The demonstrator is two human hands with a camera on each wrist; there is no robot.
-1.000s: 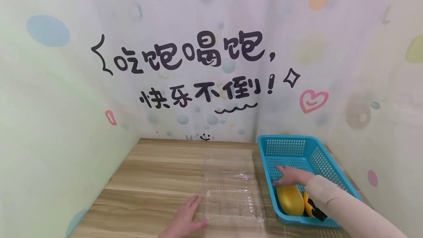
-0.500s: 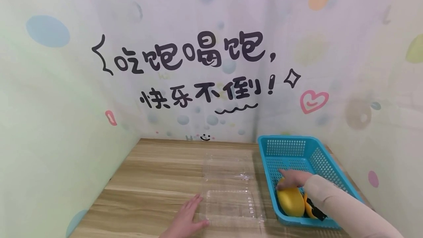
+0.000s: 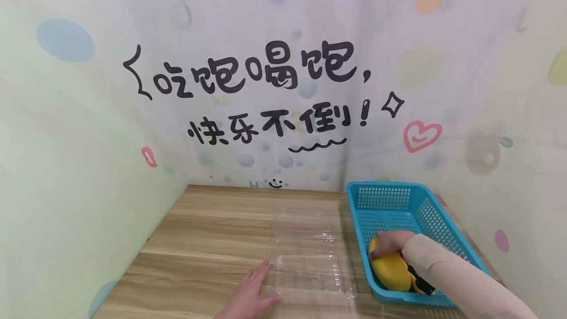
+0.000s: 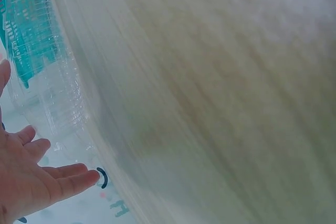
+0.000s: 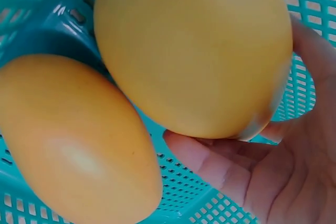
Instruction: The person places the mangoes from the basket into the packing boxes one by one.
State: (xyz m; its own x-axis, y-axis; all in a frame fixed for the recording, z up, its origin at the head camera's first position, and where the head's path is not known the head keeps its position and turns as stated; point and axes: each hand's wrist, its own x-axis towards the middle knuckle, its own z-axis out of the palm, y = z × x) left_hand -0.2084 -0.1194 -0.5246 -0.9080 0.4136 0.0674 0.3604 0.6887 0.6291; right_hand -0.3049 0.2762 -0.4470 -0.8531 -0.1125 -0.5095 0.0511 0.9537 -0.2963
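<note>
Right hand (image 3: 391, 241) curls round one end of the yellow fruit (image 5: 194, 56) in the blue basket (image 3: 383, 197); balance the grip, clear of the adjacent orange fruit (image 5: 79, 140), before any lift. Left hand (image 3: 249, 292) lies spread beside the clear container (image 3: 305, 277) on the worktop (image 3: 195, 245)

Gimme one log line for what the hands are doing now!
right hand: grips yellow fruit in basket; orange fruit: beside it; left hand: beside clear box on table
</note>
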